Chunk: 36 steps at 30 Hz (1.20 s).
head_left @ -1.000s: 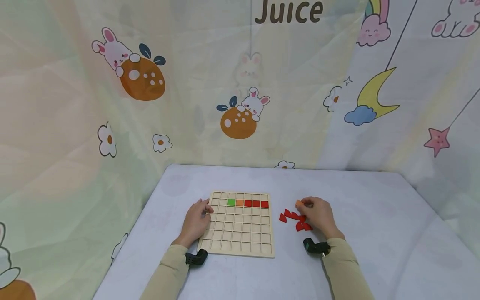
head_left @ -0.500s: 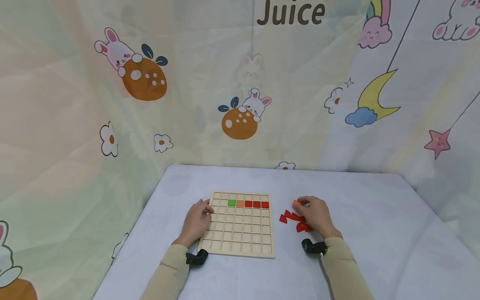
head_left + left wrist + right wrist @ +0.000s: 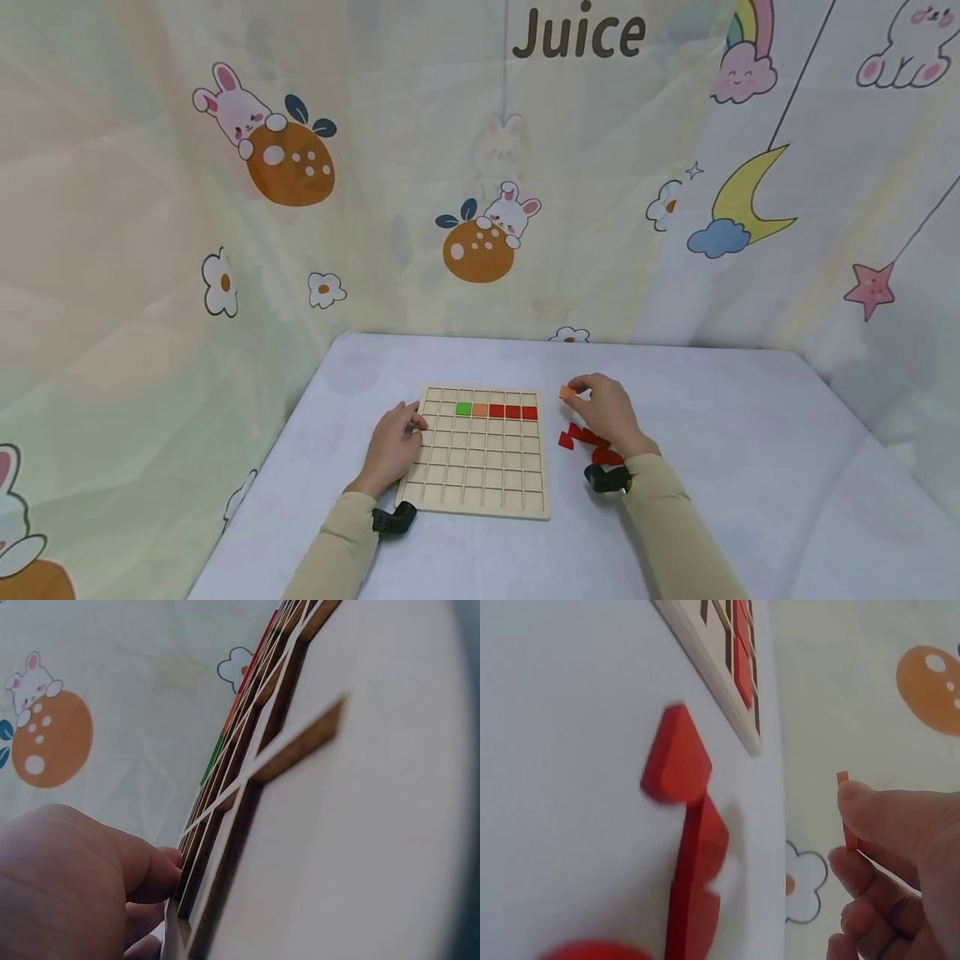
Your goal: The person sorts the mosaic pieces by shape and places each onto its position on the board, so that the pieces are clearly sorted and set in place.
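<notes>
A pale wooden grid board (image 3: 480,479) lies flat on the table. In one of its far rows sit a green square tile (image 3: 463,409), an orange tile (image 3: 480,410) and red tiles (image 3: 513,412). My left hand (image 3: 392,443) holds the board's left edge with bent fingers, seen closer in the left wrist view. Thumb and fingers of my right hand (image 3: 606,411) pinch another orange square tile (image 3: 567,392), raised beyond the board's far right corner. In the right wrist view this tile (image 3: 846,814) appears edge-on. Below that hand lie several loose red wedge-like pieces (image 3: 566,441), partly overlapping.
The white-covered table (image 3: 720,433) reaches back to a printed cloth backdrop (image 3: 390,167) with cartoon rabbits and flowers. A black wrist camera (image 3: 393,518) is on the left wrist, and another camera (image 3: 606,477) on the right.
My right hand has moved left and away from me with the orange tile, off the red pieces toward the board. The left hand stays at the board's edge. The head view shifts slightly.
</notes>
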{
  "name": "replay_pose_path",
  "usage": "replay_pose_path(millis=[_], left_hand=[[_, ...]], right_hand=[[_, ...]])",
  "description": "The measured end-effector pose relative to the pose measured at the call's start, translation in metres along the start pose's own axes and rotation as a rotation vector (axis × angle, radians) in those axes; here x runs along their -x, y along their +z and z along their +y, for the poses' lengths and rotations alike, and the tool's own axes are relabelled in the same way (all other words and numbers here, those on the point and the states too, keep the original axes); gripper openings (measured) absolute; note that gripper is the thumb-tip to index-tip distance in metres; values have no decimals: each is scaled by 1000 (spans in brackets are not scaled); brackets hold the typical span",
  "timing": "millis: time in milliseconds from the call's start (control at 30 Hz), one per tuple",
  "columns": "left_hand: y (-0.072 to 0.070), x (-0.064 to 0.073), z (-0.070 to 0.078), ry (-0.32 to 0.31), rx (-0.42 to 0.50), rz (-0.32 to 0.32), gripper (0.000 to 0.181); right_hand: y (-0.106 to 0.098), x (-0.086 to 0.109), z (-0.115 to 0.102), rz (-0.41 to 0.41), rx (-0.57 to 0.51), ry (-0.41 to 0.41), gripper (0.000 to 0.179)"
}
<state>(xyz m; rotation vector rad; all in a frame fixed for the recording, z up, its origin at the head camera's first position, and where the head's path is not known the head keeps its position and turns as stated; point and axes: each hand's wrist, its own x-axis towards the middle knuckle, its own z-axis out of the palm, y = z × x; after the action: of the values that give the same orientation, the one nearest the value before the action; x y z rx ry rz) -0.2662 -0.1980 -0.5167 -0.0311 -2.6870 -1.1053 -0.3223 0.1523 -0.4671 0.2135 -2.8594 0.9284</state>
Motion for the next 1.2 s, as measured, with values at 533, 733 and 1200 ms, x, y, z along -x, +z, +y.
replay_pose_path(millis=[533, 733, 1200], left_hand=[[1, 2, 0, 23, 18, 0, 14], [-1, 2, 0, 15, 7, 8, 14], [-1, 1, -4, 7, 4, 11, 15]], right_hand=[[28, -3, -29, -21, -24, -64, 29], [37, -3, -45, -61, -30, -58, 27], [58, -5, -65, -87, -38, -121, 24]])
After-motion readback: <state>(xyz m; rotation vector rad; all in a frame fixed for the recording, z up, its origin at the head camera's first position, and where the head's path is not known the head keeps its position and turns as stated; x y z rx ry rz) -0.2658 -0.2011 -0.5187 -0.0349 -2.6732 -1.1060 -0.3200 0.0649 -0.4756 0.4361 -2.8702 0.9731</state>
